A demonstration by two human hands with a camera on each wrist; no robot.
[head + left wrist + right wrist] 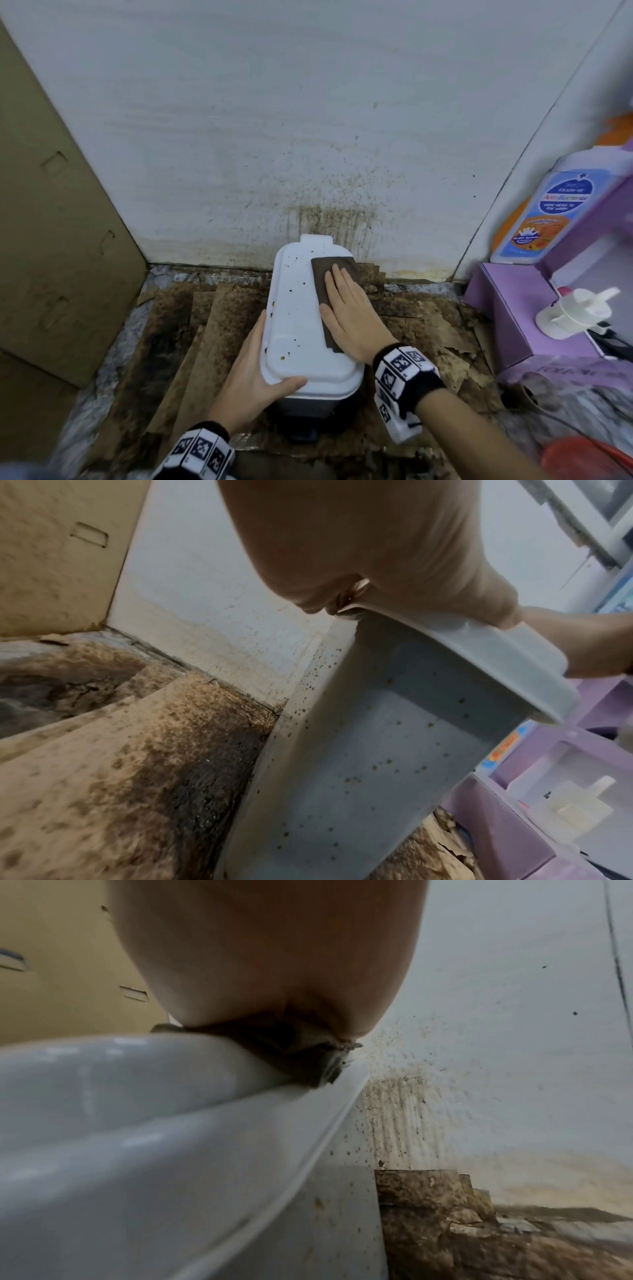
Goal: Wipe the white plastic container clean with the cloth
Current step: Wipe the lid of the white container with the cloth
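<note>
The white plastic container (301, 325) stands upright with its lid on, on stained cardboard (191, 342) laid over the floor, close to a spattered white wall (308, 120). Brown specks dot the lid's left half and, in the left wrist view, run down the container's side wall. The right hand (349, 315) lies flat with straight fingers on a dark brown cloth (334, 274), pressing it against the right side of the lid; its grip takes hold of nothing, the palm simply bears down. The left hand (253, 373) steadies the near left corner, thumb curled over the lid's front edge and fingers along the side, a light clamp around the rim.

The container looks light and hollow, with thin walls that would likely flex, and its smooth plastic is probably slippery once damp. It would likely slide or tip under a firm wipe, so the brace at the rim, where the lid's lip gives purchase, seems the sensible hold. The cloth is soft and drapes over the lid's edge, as the right wrist view shows. A purple box (513, 308) and a wash bottle (544, 212) stand to the right, well apart
</note>
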